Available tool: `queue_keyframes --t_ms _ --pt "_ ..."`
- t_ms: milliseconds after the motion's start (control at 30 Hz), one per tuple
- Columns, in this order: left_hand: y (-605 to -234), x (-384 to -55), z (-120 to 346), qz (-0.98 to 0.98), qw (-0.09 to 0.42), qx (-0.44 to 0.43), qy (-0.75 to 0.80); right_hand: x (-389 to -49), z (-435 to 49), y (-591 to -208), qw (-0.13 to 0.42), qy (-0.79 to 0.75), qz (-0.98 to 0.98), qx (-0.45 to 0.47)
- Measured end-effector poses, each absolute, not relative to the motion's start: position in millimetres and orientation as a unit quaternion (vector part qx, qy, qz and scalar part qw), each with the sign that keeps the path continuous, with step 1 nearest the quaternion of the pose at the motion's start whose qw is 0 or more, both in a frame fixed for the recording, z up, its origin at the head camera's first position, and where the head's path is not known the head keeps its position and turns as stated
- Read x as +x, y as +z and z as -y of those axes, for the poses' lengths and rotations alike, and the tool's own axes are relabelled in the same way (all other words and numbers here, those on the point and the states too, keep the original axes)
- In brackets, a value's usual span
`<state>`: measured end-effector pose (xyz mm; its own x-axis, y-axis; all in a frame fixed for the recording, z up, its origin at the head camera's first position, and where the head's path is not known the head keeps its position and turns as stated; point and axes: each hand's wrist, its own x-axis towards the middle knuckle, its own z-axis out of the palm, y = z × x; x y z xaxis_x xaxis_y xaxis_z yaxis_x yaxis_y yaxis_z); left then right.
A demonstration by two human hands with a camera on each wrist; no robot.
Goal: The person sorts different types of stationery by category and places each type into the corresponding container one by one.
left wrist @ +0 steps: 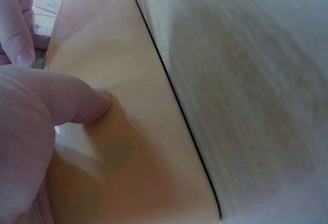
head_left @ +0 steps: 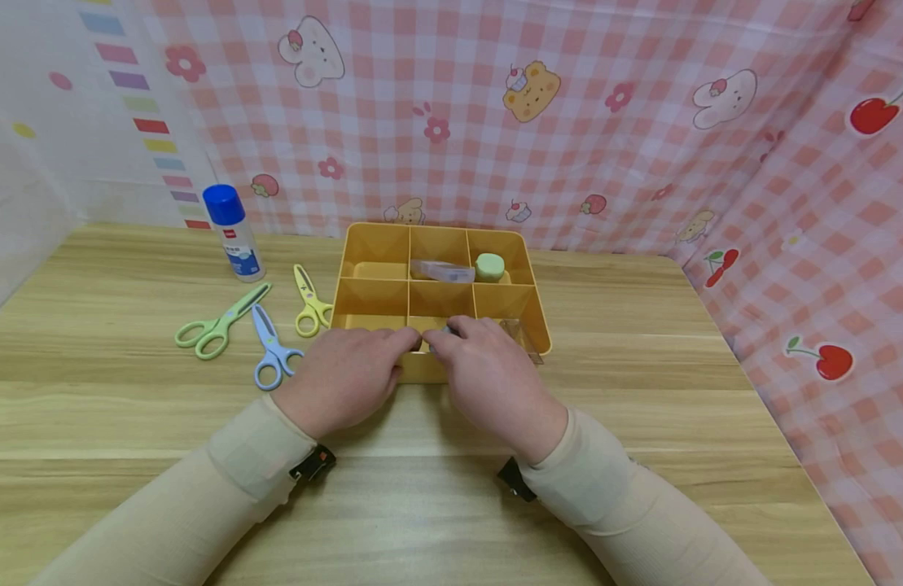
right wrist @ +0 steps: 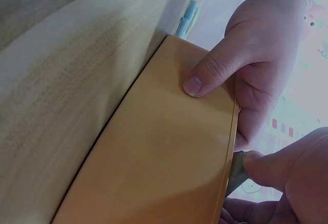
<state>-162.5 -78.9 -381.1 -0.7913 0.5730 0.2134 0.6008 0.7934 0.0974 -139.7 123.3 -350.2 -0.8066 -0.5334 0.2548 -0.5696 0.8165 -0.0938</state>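
Observation:
A yellow-orange box (head_left: 425,370) with six compartments stands on the table in the head view. My left hand (head_left: 352,370) grips its front wall, thumb on the outer face and fingers over the rim, as the right wrist view shows. My right hand (head_left: 495,378) is over the front middle compartment. Its thumb and fingers pinch a small grey-green object (right wrist: 237,172) at the rim, mostly hidden by the fingers. A pale green rounded item (head_left: 489,267) sits in the back right compartment, beside a clear purplish item (head_left: 442,271) in the back middle one. Clear plastic (head_left: 520,338) lies at front right.
Left of the box lie green scissors (head_left: 215,330), blue scissors (head_left: 271,348) and yellow scissors (head_left: 310,305). Behind them a glue stick (head_left: 237,240) with a blue cap stands upright. A pink checked cloth (head_left: 466,155) hangs along the table's back and right edges.

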Motion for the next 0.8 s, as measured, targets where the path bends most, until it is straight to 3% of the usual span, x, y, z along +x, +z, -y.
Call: queue_keyframes --t_ms 800 --pt "-379.7 -162.4 78.6 0.945 0.076 -0.307 -0.080 -138.6 -122.2 -352.0 0.099 0.067 0.952 0.282"
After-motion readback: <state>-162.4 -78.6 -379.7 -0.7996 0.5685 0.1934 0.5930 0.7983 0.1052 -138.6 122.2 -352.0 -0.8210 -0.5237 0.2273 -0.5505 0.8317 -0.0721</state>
